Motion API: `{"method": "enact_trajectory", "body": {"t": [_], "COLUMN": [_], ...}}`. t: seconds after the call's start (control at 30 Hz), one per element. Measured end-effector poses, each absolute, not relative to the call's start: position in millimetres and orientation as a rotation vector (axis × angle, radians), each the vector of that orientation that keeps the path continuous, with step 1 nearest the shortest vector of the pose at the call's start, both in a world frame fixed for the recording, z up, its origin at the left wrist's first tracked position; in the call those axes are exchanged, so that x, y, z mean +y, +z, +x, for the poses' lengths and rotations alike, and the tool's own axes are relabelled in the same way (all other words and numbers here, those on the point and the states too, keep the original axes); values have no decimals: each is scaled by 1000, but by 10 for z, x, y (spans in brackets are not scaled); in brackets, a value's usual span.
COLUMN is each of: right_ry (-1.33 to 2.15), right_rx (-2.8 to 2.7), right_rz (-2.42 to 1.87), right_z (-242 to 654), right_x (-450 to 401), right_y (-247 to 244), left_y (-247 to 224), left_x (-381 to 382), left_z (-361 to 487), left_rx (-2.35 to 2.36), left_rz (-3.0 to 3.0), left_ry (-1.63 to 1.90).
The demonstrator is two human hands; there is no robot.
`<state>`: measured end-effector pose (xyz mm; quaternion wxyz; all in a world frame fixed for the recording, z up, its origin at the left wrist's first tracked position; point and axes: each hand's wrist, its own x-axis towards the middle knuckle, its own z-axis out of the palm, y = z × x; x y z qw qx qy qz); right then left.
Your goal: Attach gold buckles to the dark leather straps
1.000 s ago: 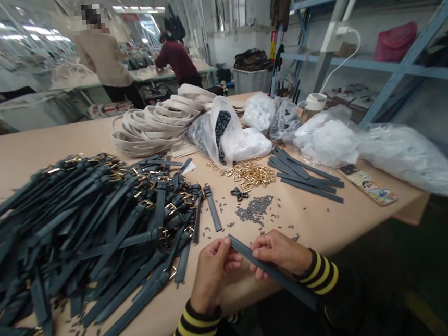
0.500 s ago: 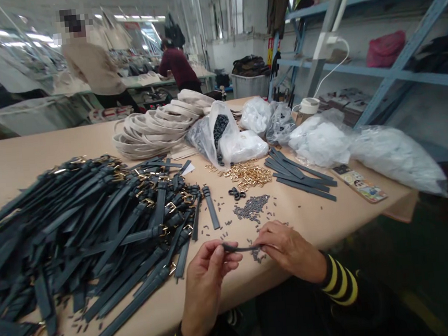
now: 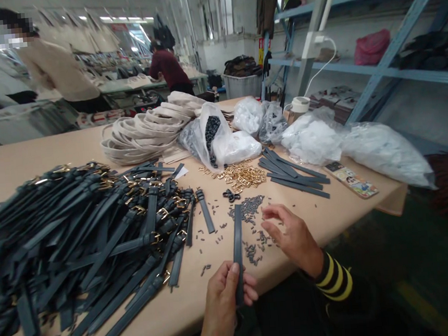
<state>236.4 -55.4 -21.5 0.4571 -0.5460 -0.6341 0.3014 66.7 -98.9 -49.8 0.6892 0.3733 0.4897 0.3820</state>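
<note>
My left hand [image 3: 223,309] grips one end of a slate-blue leather strap [image 3: 238,253], which stands almost upright above the table's near edge. My right hand [image 3: 293,238] is open and holds nothing, its fingers spread just right of the strap, above scattered small dark strap pieces [image 3: 249,207]. To the left lies a large heap of buckled blue straps [image 3: 92,237]. Beyond my hands are a cluster of gold buckles [image 3: 242,177] and a group of unbuckled straps [image 3: 295,172].
The pale wooden table [image 3: 39,163] also bears coiled cream straps [image 3: 146,133] and several plastic bags [image 3: 311,139]. Blue metal shelving [image 3: 395,64] stands to the right. Two co-workers [image 3: 170,68] [image 3: 56,73] stand at benches beyond.
My right hand has let go of the strap and opened. The strap, earlier held between both hands, now stands upright in my left hand.
</note>
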Motion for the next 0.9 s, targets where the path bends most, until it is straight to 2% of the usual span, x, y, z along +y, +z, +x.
{"method": "enact_trajectory", "body": {"t": [0.1, 0.17, 0.37, 0.6, 0.67, 0.83, 0.9], "right_ry": [1516, 1723, 1793, 1900, 1776, 850, 828], "right_rx": [-1204, -1030, -945, -1227, -1465, -2027, -2031], "right_rz": [-1185, -1050, -1040, -1091, -1171, -1438, -1424], "right_z": [2343, 2291, 2217, 2206, 2169, 2112, 2133], "right_x": [-500, -487, -529, -596, -637, -761, -766], "right_y": [-401, -498, -545, -411, -384, -370, -384], "left_y": [-551, -593, -628, -450, -415, -438, -467], "left_x": [-1048, -1112, -1145, -660, -565, -553, -599], "left_z": [747, 811, 770, 566, 586, 625, 605], "left_rx": [1039, 1021, 979, 1243, 1240, 1192, 1190], "left_rz": [725, 696, 950, 1095, 1065, 1044, 1096], "left_ry": [836, 780, 586, 937, 915, 935, 971]}}
